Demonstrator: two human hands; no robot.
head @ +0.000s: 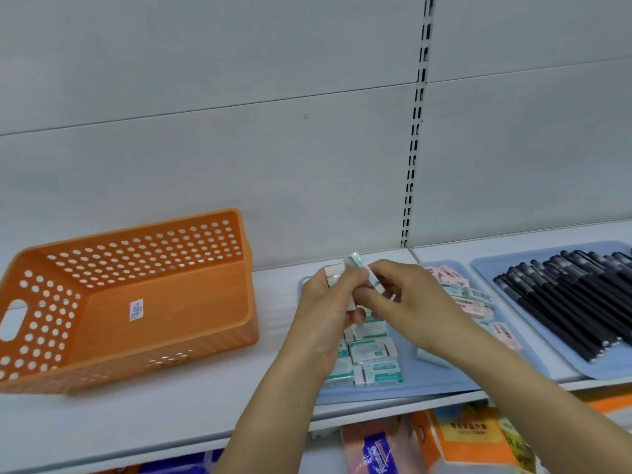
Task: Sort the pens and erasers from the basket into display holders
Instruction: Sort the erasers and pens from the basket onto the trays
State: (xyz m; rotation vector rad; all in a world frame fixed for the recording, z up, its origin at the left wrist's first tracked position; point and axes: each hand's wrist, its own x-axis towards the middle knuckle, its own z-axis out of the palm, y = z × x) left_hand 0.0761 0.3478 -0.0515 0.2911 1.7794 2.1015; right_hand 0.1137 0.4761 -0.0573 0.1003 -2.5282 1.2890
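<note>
Both hands hold erasers above the eraser tray on a white shelf.

The left hand (pixel 330 302) grips a few wrapped erasers (pixel 333 273), while the right hand (pixel 407 295) pinches one eraser (pixel 359 265) at the top of that bunch, so the hands are close together. Below them a blue tray (pixel 393 388) holds rows of green-and-white erasers on its left and pink ones (pixel 448 273) at its far right. A second blue tray (pixel 485 265) to the right carries black pens (pixel 564 299). The orange basket (pixel 119 302) lies tipped at the left of the shelf (pixel 171 412).
</note>
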